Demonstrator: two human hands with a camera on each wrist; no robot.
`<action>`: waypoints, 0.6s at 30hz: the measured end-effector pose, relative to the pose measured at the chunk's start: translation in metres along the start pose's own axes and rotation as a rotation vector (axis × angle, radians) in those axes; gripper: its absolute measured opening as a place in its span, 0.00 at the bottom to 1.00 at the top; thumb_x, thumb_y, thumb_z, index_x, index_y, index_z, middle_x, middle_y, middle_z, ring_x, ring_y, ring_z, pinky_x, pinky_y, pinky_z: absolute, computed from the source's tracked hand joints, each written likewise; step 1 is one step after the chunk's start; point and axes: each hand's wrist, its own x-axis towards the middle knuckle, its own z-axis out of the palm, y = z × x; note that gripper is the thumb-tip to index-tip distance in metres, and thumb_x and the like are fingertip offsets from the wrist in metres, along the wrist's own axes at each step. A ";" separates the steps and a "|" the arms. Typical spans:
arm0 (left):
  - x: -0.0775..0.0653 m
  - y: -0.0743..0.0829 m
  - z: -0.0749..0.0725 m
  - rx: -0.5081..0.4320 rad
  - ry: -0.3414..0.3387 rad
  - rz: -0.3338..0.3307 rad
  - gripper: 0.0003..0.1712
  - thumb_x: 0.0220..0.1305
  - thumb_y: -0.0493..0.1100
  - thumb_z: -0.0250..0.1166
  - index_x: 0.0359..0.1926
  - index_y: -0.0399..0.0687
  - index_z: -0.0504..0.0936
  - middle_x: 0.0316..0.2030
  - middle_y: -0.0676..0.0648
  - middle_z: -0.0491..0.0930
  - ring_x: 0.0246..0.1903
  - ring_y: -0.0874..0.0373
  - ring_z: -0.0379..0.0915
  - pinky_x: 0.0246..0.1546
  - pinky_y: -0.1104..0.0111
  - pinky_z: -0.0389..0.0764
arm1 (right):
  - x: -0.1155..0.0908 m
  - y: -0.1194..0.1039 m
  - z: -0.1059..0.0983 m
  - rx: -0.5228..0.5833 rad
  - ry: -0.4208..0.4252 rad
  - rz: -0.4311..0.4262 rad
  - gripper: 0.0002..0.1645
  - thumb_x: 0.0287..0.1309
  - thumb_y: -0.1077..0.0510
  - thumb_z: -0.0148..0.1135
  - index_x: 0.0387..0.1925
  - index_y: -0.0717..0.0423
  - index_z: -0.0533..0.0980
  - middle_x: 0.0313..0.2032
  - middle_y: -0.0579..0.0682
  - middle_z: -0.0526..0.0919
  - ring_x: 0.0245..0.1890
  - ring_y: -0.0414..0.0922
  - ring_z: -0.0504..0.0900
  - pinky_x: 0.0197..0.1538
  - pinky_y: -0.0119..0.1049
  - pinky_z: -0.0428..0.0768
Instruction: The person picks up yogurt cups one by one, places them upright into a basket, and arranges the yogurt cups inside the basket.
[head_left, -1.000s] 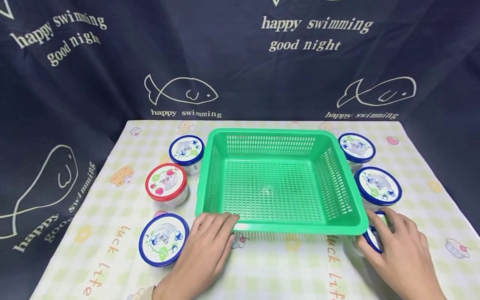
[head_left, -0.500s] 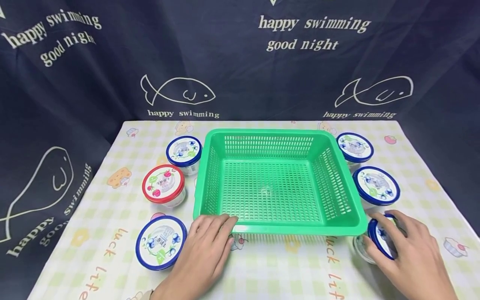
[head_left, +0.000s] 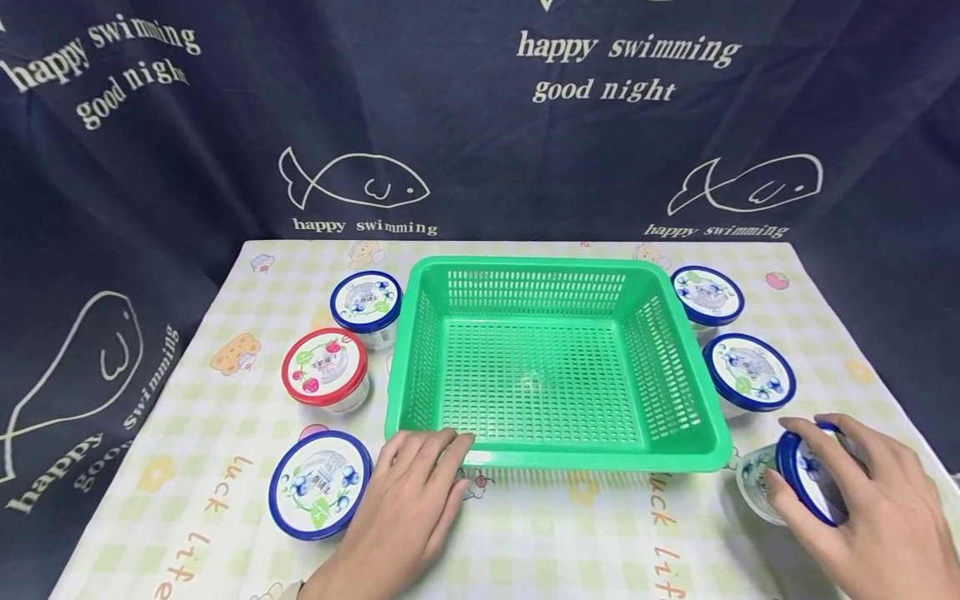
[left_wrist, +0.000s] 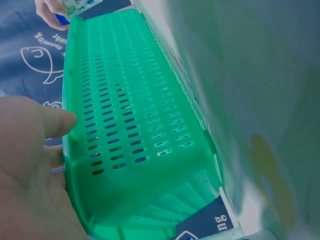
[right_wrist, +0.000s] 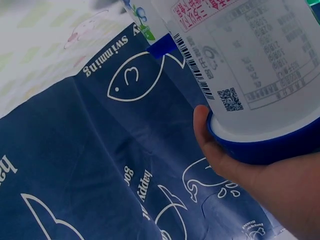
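Note:
My right hand (head_left: pixel 873 512) grips a clear plastic tub (head_left: pixel 757 483) by its blue lid, near the front right of the table. The tub is tilted, its base toward the basket; the right wrist view shows printed text and a barcode on the tub (right_wrist: pixel 260 65). A green plastic basket (head_left: pixel 585 458) with slotted walls stands mid-table. My left hand (head_left: pixel 408 508) holds its near rim at the left corner, fingers over the edge. In the left wrist view the thumb lies against the outside of the basket (left_wrist: pixel 115 165).
Left of the basket stand a near blue-lidded tub (head_left: pixel 321 485), a red-lidded tub (head_left: pixel 325 367) and a far blue-lidded tub (head_left: pixel 367 302). Two blue-lidded tubs, one far (head_left: pixel 708 296) and one nearer (head_left: pixel 750 372), stand on the right. A dark curtain (head_left: pixel 480 125) hangs behind the checked tablecloth (head_left: pixel 555 550).
My right hand has drawn the tub rightward, away from the basket's near right corner, and the tub now shows more of its side. My left hand stays on the basket rim.

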 end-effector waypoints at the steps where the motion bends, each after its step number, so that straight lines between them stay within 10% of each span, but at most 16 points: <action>1: 0.000 0.000 0.000 -0.001 -0.003 -0.001 0.24 0.76 0.50 0.46 0.65 0.44 0.72 0.57 0.46 0.76 0.56 0.52 0.70 0.61 0.58 0.59 | 0.001 0.000 -0.001 -0.001 0.002 -0.011 0.35 0.45 0.46 0.70 0.54 0.60 0.77 0.56 0.68 0.70 0.53 0.71 0.64 0.64 0.66 0.57; 18: 0.000 0.000 0.000 -0.012 -0.004 -0.008 0.28 0.77 0.55 0.43 0.67 0.44 0.72 0.58 0.46 0.75 0.57 0.52 0.69 0.61 0.58 0.60 | 0.016 -0.008 -0.016 0.015 0.128 -0.074 0.43 0.52 0.28 0.53 0.48 0.61 0.79 0.53 0.70 0.72 0.52 0.75 0.65 0.72 0.54 0.53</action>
